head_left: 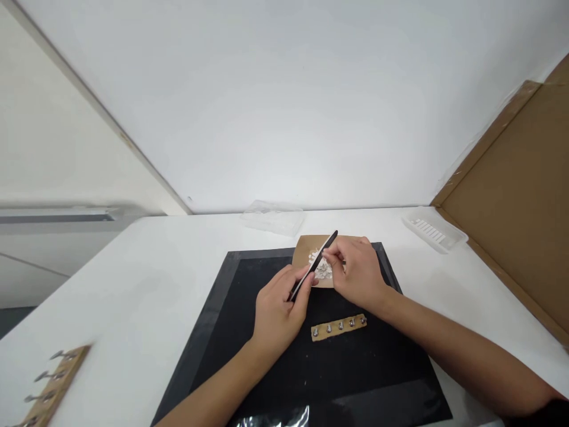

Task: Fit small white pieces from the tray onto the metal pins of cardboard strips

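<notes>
My left hand (284, 296) is closed around the lower end of a slim black nail file (316, 261) with a pale edge, held at a slant. At the file's upper half, the thumb and fingers of my right hand (355, 267) are pinched together; whatever they hold is too small to make out. Beneath lies a square of brown paper (304, 249) bearing many small white flat pieces (325, 271), partly hidden by my hands. Closer to me, a short tan strip (335, 328) with several metal studs rests on the black mat (267, 362).
A clear plastic box (273, 218) stands at the back of the white table (133, 284). To the right is a translucent tray (434, 230) with white strips, beside a cardboard panel (524, 196). A wooden strip with metal pegs (56, 385) lies at the front left.
</notes>
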`<action>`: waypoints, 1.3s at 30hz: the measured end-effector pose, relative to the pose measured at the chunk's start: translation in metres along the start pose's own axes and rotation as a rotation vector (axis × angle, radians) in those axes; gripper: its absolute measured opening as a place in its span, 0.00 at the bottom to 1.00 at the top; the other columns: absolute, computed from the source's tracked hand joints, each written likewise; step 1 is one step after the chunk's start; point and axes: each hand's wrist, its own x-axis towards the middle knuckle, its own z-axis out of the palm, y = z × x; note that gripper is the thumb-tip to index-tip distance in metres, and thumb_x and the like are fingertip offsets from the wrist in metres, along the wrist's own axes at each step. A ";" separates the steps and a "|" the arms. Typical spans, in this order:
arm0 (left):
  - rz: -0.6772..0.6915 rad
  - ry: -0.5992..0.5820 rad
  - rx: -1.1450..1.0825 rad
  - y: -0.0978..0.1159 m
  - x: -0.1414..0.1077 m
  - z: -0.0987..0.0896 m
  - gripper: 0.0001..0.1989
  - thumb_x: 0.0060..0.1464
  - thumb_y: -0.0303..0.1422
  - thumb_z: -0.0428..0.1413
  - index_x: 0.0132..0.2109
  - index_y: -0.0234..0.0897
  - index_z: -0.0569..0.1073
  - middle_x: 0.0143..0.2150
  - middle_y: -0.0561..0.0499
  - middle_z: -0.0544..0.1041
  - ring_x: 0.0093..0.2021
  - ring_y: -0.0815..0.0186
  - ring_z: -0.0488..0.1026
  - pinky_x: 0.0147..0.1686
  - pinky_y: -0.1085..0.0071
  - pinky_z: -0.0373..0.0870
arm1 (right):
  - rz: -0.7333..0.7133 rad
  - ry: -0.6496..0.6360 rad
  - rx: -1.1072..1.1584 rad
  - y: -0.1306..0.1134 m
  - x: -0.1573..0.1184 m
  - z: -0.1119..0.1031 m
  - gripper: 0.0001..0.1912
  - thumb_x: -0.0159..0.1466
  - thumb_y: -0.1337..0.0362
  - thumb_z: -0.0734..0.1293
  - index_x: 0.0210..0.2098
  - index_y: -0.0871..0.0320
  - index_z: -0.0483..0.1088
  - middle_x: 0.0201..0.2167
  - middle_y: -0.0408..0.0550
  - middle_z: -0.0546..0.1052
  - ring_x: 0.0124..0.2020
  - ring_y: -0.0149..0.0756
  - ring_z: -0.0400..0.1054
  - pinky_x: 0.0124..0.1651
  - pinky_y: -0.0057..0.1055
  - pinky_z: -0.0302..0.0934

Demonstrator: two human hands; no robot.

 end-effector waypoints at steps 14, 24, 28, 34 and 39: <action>0.010 0.007 0.027 -0.001 0.001 0.002 0.10 0.70 0.32 0.55 0.45 0.38 0.82 0.34 0.50 0.81 0.33 0.66 0.77 0.36 0.72 0.75 | -0.079 -0.039 -0.061 -0.006 -0.004 0.003 0.11 0.70 0.68 0.62 0.31 0.55 0.63 0.27 0.41 0.77 0.28 0.34 0.67 0.41 0.37 0.50; 0.007 0.021 0.019 -0.002 -0.002 0.000 0.09 0.70 0.32 0.56 0.45 0.37 0.82 0.35 0.50 0.81 0.34 0.67 0.77 0.38 0.72 0.75 | -0.075 -0.025 -0.086 -0.009 -0.004 0.001 0.11 0.71 0.69 0.61 0.30 0.54 0.62 0.27 0.42 0.77 0.28 0.35 0.68 0.41 0.36 0.50; 0.011 0.027 0.020 0.000 -0.002 0.000 0.10 0.71 0.32 0.55 0.44 0.37 0.82 0.35 0.49 0.82 0.33 0.66 0.77 0.38 0.71 0.75 | -0.042 0.032 -0.101 -0.009 -0.002 0.001 0.10 0.71 0.68 0.62 0.31 0.55 0.64 0.26 0.41 0.75 0.29 0.35 0.68 0.42 0.37 0.50; 0.018 0.039 0.031 0.000 -0.001 0.000 0.09 0.70 0.31 0.56 0.45 0.38 0.82 0.34 0.50 0.81 0.32 0.67 0.76 0.34 0.72 0.73 | -0.060 0.021 -0.105 -0.008 -0.003 0.002 0.10 0.71 0.68 0.62 0.31 0.54 0.64 0.27 0.42 0.76 0.28 0.35 0.68 0.43 0.37 0.50; 0.027 0.055 0.036 0.002 -0.001 -0.001 0.09 0.70 0.31 0.56 0.45 0.37 0.82 0.33 0.50 0.79 0.31 0.67 0.75 0.33 0.72 0.71 | -0.052 -0.025 -0.056 -0.009 -0.002 0.001 0.11 0.71 0.68 0.62 0.31 0.54 0.63 0.27 0.43 0.78 0.28 0.35 0.68 0.42 0.37 0.50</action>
